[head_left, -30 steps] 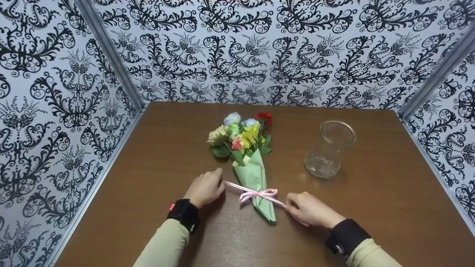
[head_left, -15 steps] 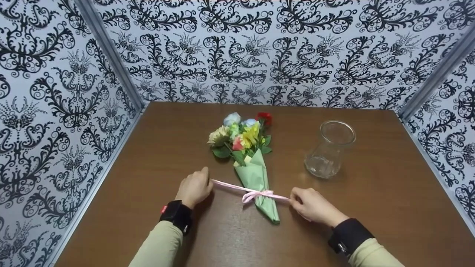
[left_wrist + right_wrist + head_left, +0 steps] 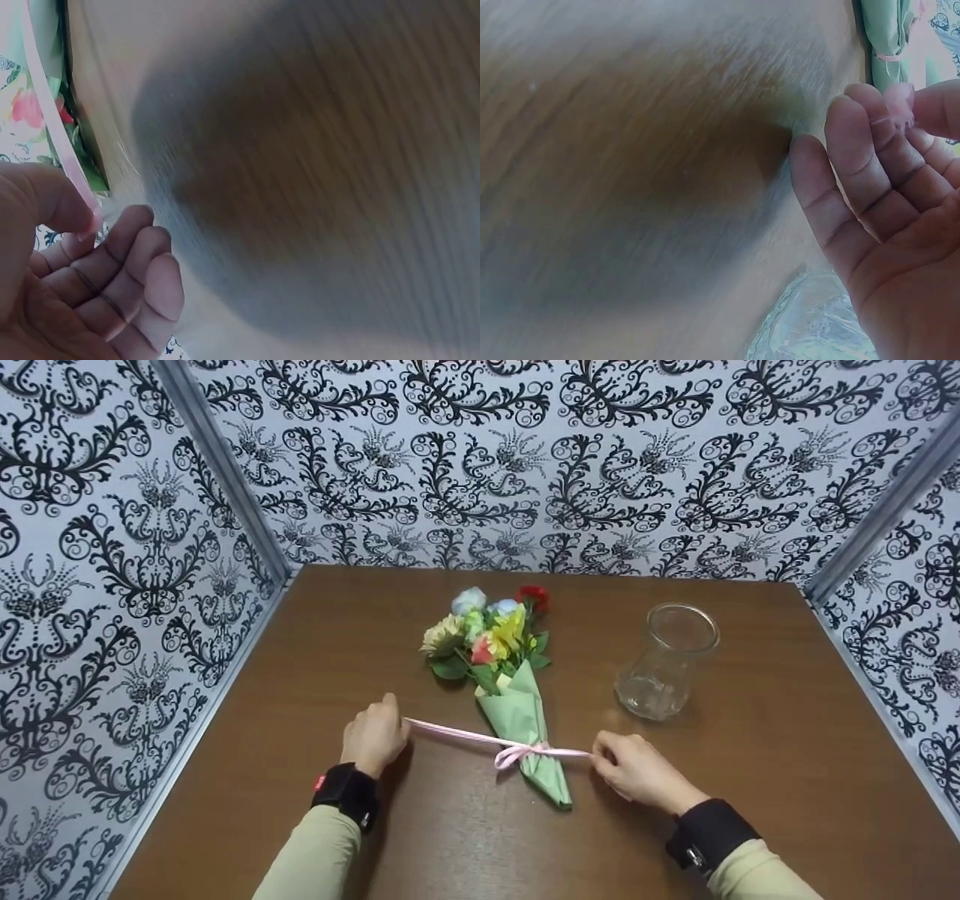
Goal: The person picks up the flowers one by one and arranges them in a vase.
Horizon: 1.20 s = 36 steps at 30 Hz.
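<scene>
A bouquet (image 3: 514,720) in pale green wrapping paper lies on the table, blooms toward the back wall. Pink ribbon (image 3: 459,733) circles its lower part, with one loop (image 3: 510,756) showing left of the knot. My left hand (image 3: 375,737) pinches the long left tail between thumb and index finger; in the left wrist view the ribbon (image 3: 52,124) runs taut up from that pinch, the other fingers loosely curled. On the other side my right hand (image 3: 637,769) pinches the short right end, whose frayed tip (image 3: 900,105) pokes out between thumb and fingers in the right wrist view.
A clear glass vase (image 3: 654,686) stands upright on the brown wooden table (image 3: 337,645), behind my right hand. Patterned black-and-white walls (image 3: 480,465) enclose the table at the back and both sides.
My left hand has moved left, drawing out more ribbon, while the right hand has shifted slightly right and back. The bow's right loop has disappeared. The bouquet's lower end has slid a little right.
</scene>
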Tool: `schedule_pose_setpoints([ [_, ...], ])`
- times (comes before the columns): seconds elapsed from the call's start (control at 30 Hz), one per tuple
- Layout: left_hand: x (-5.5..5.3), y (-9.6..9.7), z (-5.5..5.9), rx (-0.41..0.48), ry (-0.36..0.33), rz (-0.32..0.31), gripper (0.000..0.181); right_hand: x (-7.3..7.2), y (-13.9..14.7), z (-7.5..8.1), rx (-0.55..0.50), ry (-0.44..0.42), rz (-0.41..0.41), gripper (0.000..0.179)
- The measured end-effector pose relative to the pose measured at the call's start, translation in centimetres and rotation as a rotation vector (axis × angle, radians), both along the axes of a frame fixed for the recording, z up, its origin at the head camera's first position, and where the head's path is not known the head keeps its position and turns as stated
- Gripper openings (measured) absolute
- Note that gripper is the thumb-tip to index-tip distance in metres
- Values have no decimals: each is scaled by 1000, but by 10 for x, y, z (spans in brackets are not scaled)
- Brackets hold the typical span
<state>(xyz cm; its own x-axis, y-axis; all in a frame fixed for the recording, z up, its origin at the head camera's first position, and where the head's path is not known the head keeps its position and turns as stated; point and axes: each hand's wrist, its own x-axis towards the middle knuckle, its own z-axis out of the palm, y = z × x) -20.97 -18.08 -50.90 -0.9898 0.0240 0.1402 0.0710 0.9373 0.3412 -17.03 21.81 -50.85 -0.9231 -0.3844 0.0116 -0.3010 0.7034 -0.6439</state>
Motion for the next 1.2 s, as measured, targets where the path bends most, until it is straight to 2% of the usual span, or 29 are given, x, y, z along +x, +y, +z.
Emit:
schedule_pose_setpoints([
  [0.3,-1,-7,3,-5,-36,122,22,-1,0,1,7,60,-29,15],
  [0.4,-2,-10,3,5,-26,150,21,-1,2,1,4,68,-29,16],
  [0.53,-2,-17,2,12,-3,193,18,-2,8,1,5,65,-57,18],
  [0.67,-3,-27,2,26,-15,235,16,-1,17,0,6,45,-98,19],
  [0.87,-3,-35,0,40,-28,248,19,-1,25,0,1,4,-123,16],
  [1.2,-4,-43,5,52,-53,273,23,-2,36,5,67,11,-258,15],
])
